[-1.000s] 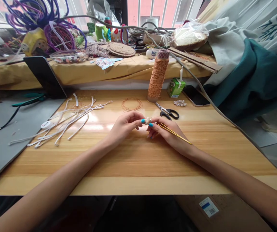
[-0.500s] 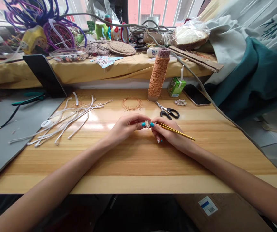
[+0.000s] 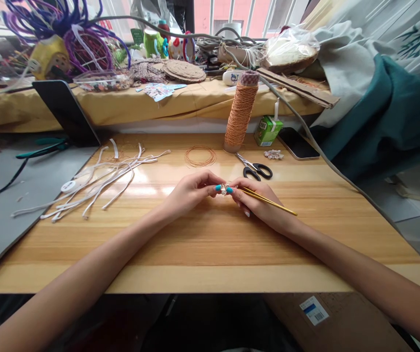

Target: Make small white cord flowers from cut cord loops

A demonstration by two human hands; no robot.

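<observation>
Left hand point(image 3: 191, 191) and right hand point(image 3: 254, 199) meet at tabletop point(image 3: 210, 244) centre, fingertips pinched shut on small whitish piece point(image 3: 223, 188) between them, just above wood. Right hand also grips thin yellow stick point(image 3: 272, 203), angled out to right. Scissors point(image 3: 256, 169) just behind right hand; cord coil point(image 3: 200, 156), cord spool point(image 3: 240, 113) farther back; white strips point(image 3: 100, 178) well left.

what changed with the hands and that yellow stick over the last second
Very little. The right hand rolled slightly, so the thin yellow stick it holds swung a touch further right and flatter. The left hand kept its pinch on the small pale piece between both hands' fingertips; nothing was picked up or let go. Scissors, cord spool, wire coil and white strips lie as before.
</observation>
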